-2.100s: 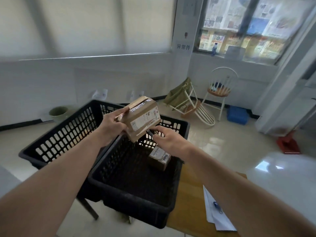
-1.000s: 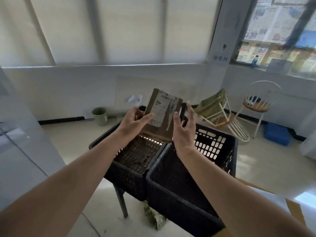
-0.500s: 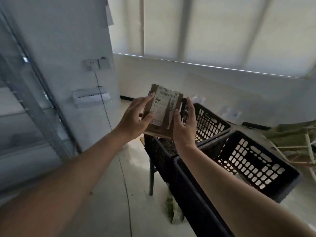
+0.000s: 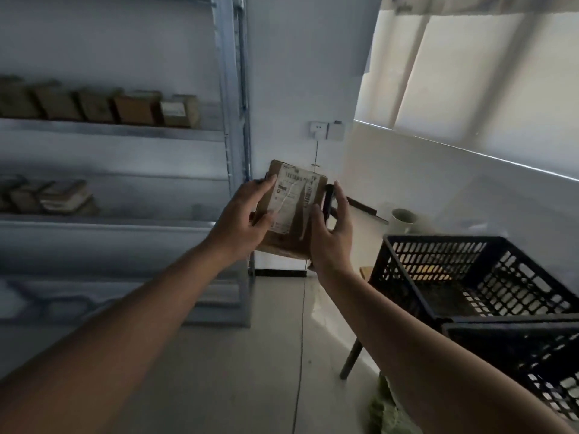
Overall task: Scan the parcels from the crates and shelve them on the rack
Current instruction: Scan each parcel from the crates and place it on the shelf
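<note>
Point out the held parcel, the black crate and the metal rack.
held parcel [image 4: 293, 202], head view, on its white label.
black crate [image 4: 438, 241], head view, on its far rim.
metal rack [image 4: 232, 89], head view, on its right upright.

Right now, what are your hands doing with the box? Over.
Left hand and right hand both grip the parcel, label up. Rack ahead-left. Nothing in the way.

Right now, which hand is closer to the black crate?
The right hand. It holds the parcel's right edge, on the side toward the black crate; the left hand grips the parcel's far side.
</note>
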`<state>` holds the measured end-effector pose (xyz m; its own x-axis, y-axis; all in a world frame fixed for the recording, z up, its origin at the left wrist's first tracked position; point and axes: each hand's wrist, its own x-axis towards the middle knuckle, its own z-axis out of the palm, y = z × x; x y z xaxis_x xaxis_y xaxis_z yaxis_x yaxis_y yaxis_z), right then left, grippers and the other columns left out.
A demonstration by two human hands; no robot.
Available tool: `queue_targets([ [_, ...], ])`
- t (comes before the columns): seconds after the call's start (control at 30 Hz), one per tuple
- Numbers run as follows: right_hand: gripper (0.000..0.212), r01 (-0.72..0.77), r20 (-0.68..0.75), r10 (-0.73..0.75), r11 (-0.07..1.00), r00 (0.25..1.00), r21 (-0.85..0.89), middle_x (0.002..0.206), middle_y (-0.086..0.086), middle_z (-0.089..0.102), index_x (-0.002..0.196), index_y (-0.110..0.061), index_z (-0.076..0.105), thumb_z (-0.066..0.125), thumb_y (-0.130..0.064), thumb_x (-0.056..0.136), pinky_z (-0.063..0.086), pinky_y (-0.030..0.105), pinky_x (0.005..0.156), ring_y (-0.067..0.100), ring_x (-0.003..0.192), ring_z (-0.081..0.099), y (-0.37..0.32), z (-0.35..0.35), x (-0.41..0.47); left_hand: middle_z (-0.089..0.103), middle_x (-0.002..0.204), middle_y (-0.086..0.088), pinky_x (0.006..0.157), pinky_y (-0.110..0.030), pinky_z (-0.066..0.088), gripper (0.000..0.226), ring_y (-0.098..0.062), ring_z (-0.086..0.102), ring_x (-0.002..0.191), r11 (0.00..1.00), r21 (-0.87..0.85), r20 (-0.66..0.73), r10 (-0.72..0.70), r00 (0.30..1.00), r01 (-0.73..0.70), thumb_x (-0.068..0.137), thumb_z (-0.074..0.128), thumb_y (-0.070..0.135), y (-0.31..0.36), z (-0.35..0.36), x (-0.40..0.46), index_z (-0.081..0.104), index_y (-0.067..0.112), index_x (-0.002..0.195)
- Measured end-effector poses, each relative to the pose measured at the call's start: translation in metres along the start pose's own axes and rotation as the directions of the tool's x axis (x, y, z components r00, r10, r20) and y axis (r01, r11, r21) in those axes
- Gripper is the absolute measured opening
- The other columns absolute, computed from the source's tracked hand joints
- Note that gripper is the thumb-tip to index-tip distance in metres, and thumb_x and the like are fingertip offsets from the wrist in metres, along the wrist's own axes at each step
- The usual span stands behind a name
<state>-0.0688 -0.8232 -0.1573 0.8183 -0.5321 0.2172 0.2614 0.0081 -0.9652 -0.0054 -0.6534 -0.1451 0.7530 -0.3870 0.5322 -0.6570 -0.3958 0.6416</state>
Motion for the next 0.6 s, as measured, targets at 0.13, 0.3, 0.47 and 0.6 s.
queue_targets([
  [0.13, 0.056, -0.02, 0.061, 0.021, 1.0, 0.998, -0.01, 0.145, 0.007, 0.05, 0.156, -0.048, 0.043, 0.061, -0.027, 0.108, 0.06, 0.058, 0.098, 0.029, 0.131, 0.059, 0.012, 0.082, -0.018, 0.039, 0.154, -0.004, 0.098, -0.001, 0.04, 0.071, -0.009, 0.041, 0.139, 1.0, 0.014, -0.019, -0.018, 1.0, 0.018, 0.101, 0.065, 0.009, -0.046, -0.069, -0.021, 0.034, 0.024, 0.163],
  [0.3, 0.055, -0.038, 0.107, 0.038, 0.999, 0.994, 0.002, 0.139, 0.003, 0.054, 0.156, -0.047, 0.044, 0.061, -0.026, 0.108, 0.064, 0.056, 0.089, 0.026, 0.126, 0.063, 0.028, 0.179, -0.04, 0.035, 0.159, -0.003, 0.099, -0.002, 0.041, 0.07, -0.017, 0.042, 0.144, 0.998, 0.047, -0.013, -0.052, 0.999, 0.052, 0.102, 0.064, 0.009, -0.107, -0.149, -0.042, 0.033, 0.02, 0.164],
  [0.47, 0.054, -0.092, 0.198, 0.093, 0.996, 0.976, -0.01, 0.152, 0.006, 0.048, 0.154, -0.052, 0.043, 0.061, -0.03, 0.108, 0.065, 0.058, 0.087, 0.032, 0.132, 0.06, 0.045, 0.268, -0.048, 0.037, 0.159, -0.005, 0.111, -0.009, 0.039, 0.068, -0.013, 0.04, 0.146, 0.994, 0.081, -0.068, -0.068, 0.995, 0.074, 0.101, 0.066, 0.007, -0.167, -0.217, -0.053, 0.037, 0.015, 0.162],
  [0.6, 0.053, -0.113, 0.243, 0.118, 0.993, 0.963, -0.035, 0.153, 0.003, 0.047, 0.151, -0.056, 0.044, 0.063, -0.034, 0.106, 0.065, 0.057, 0.086, 0.031, 0.131, 0.061, 0.065, 0.333, -0.038, 0.038, 0.16, -0.006, 0.104, 0.001, 0.033, 0.068, -0.012, 0.039, 0.145, 0.986, 0.118, -0.102, -0.106, 0.989, 0.118, 0.101, 0.066, 0.011, -0.22, -0.255, -0.051, 0.036, 0.015, 0.162],
])
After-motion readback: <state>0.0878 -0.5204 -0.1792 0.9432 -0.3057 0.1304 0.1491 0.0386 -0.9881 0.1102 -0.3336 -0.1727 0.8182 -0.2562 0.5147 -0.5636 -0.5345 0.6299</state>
